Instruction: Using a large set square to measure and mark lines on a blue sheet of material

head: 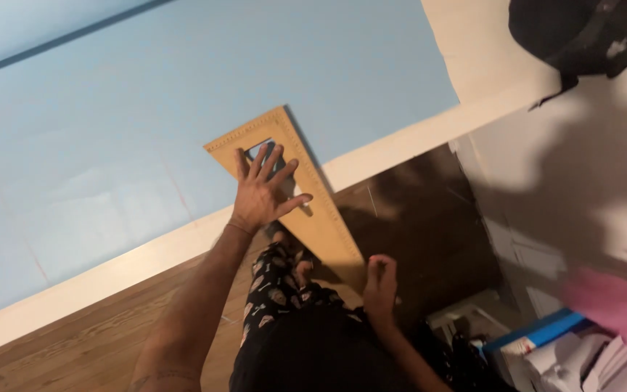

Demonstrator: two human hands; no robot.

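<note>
Head view: I see my left hand (261,194) spread flat on the wooden triangle (306,196) against the blue wall (110,131), right hand (380,279) loosely curled, empty.

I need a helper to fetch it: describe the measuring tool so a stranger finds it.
Look at the light blue wall above the white baseboard. The wooden triangle ruler lies flat against it under the left hand: the only tan, three-cornered thing with a cut-out middle.
</note>
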